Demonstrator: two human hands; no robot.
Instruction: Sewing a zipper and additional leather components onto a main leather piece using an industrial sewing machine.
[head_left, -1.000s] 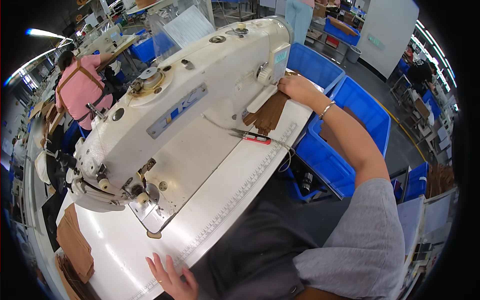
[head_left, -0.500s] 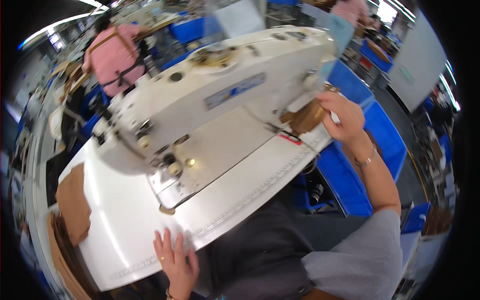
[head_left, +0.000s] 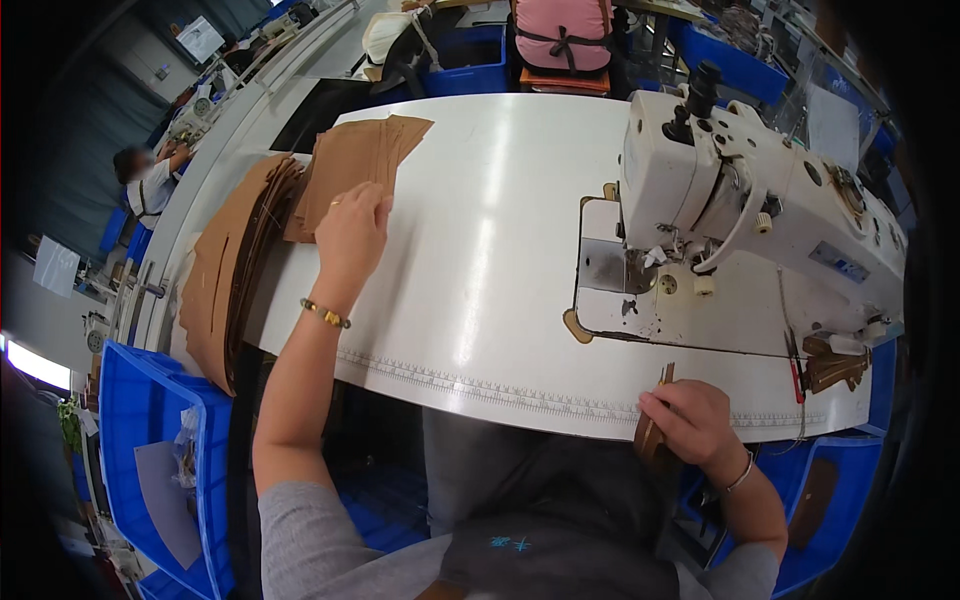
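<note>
The right hand (head_left: 692,418) is closed on narrow brown strips (head_left: 650,432), stiff-looking and held edge-on at the near rim of the smooth white surface (head_left: 480,250). The left hand (head_left: 350,235), fingers half curled, is over the near part of flat, layered brown sheets (head_left: 345,165) at far left; whether it grips one cannot be told. Near right lies a small fanned brown bundle (head_left: 838,370); at left, a thick, curved-edged brown stack (head_left: 215,275). Plenty seems left there; what is finished cannot be judged. Farther right stands a glossy, rounded white sewing machine (head_left: 655,150).
</note>
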